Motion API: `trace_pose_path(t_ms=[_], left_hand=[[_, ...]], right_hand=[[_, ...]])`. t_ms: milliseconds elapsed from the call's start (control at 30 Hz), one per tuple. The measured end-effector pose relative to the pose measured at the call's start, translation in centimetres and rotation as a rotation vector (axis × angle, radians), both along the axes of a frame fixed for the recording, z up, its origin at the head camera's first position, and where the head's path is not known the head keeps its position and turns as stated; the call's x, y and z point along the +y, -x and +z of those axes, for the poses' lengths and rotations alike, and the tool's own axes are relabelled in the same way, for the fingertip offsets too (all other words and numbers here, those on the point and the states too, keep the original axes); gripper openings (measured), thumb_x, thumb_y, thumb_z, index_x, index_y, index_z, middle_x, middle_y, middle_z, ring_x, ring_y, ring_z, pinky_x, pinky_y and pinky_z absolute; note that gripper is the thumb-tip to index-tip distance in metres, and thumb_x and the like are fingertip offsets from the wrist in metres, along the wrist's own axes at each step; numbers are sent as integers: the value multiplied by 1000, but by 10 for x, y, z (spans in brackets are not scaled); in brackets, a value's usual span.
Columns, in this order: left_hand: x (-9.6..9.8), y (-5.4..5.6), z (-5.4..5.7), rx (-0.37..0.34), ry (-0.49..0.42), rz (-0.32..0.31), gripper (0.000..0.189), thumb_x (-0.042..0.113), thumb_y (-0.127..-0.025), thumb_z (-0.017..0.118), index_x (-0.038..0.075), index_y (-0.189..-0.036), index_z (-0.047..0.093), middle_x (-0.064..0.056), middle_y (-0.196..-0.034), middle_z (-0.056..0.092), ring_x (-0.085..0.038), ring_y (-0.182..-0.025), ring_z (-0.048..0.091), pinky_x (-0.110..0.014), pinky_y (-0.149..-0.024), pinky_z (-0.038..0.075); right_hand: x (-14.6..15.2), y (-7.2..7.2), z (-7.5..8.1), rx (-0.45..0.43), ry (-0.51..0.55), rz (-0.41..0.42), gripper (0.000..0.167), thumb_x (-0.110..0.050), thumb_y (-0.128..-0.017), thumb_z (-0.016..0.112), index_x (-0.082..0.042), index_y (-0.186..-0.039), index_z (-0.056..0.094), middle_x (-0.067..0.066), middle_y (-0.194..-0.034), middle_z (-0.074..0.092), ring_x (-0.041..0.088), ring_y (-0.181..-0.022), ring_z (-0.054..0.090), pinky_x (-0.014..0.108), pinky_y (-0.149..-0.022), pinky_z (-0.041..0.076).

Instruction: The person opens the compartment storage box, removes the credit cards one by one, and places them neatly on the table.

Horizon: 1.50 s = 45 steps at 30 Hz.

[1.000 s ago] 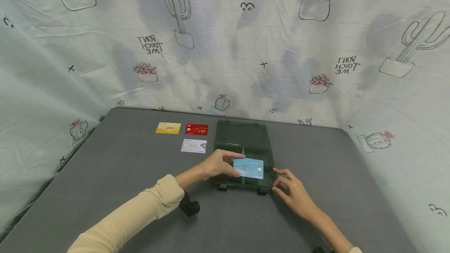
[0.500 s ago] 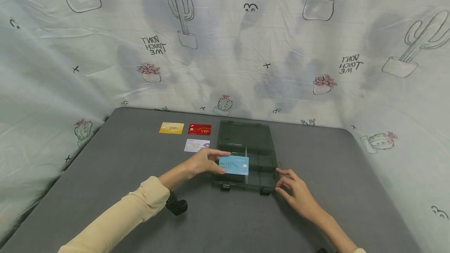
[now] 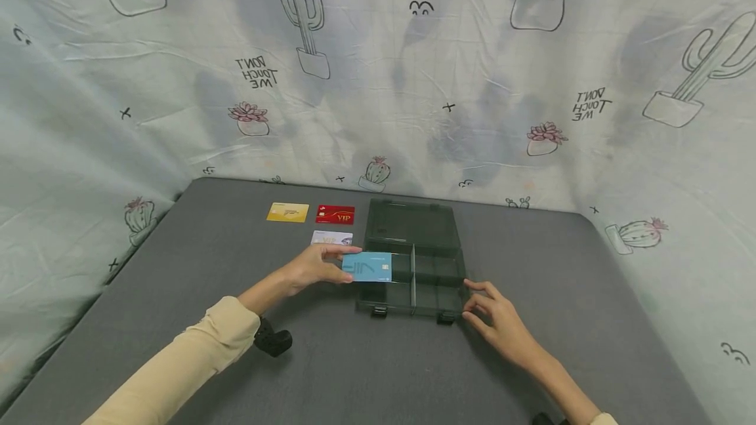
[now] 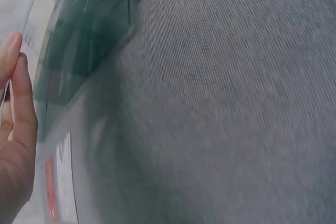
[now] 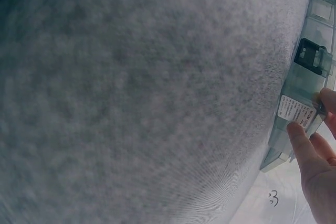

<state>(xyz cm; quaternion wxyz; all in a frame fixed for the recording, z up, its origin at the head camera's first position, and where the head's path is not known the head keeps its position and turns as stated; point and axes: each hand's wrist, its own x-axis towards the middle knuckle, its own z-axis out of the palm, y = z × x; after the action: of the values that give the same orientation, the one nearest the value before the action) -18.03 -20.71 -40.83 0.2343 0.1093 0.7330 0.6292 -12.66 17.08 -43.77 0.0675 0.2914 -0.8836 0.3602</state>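
In the head view my left hand (image 3: 310, 269) pinches a light blue bank card (image 3: 366, 267) by its left end. The card is over the left part of a translucent dark green compartment box (image 3: 440, 266), whose lid (image 3: 412, 223) lies back. Between thumb and finger of my left hand (image 4: 18, 135), the card shows almost edge-on in the left wrist view. My right hand (image 3: 493, 317) touches the box's right side with its fingertips. In the right wrist view, fingers (image 5: 300, 137) rest on the side wall beside a white label (image 5: 295, 109).
A yellow card (image 3: 287, 212) and a red VIP card (image 3: 335, 214) lie left of the box. A white VIP card (image 3: 332, 237) lies below the red one, partly hidden by the left hand. Two black latches (image 3: 380, 311) project from the box's front. Patterned fabric (image 3: 366, 84) hangs behind the grey table (image 3: 236, 254).
My left hand has carried the blue card leftward, from over the box's middle to its left edge, and now overlaps the white card. My right hand stays at the box's side.
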Motion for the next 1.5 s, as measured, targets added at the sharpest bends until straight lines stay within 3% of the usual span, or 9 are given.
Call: trace_pose_path(t_ms=[167,467,933,1067,1200,1367,1500], left_hand=[[-14,-1,1,3,27,26,61,6,-80,77,2,-136,53,-17,-112,58,-17,-84,62,-30,-78,52],[-41,1,0,2,81,45,62,11,-80,78,7,-137,53,-18,-119,54,-21,-90,59,-32,-80,51],[-100,13,-7,33,144,65,64,12,-83,75,4,-141,47,-20,-118,50,-20,-92,56,-32,-83,51],[-119,14,-8,48,181,69,65,14,-84,75,4,-142,46,-24,-136,41,-29,-112,47,-34,-86,49],[-142,15,-11,58,235,67,66,17,-85,74,4,-143,44,-26,-151,23,-39,-132,28,-38,-91,47],[-165,16,-10,55,278,63,68,19,-87,72,3,-145,40,-31,-153,13,-48,-139,13,-48,-97,44],[-175,18,-11,59,314,64,70,21,-88,72,3,-147,37,-32,-153,11,-50,-139,11,-52,-98,42]], right_hand=[[0,1,1,-3,-4,-14,17,5,-80,72,-9,-83,64,23,-126,51,44,-110,56,42,-84,52],[0,2,4,-12,-9,-22,18,5,-80,72,-11,-83,64,22,-126,51,44,-110,56,42,-83,52],[0,2,4,-27,-25,-31,18,5,-81,72,-11,-82,64,23,-126,51,44,-111,55,42,-85,52],[-1,1,3,-29,-22,-38,18,5,-81,72,-11,-82,64,22,-126,51,44,-112,55,42,-85,52],[-1,1,1,-33,-12,-34,18,5,-80,72,-10,-82,64,23,-126,51,45,-112,55,43,-84,52],[-1,0,-1,-37,-3,-34,17,5,-81,72,-10,-82,64,23,-127,51,45,-113,54,43,-85,51],[-1,0,-2,-38,-1,-36,19,5,-81,72,-12,-83,63,23,-127,50,45,-113,54,43,-85,51]])
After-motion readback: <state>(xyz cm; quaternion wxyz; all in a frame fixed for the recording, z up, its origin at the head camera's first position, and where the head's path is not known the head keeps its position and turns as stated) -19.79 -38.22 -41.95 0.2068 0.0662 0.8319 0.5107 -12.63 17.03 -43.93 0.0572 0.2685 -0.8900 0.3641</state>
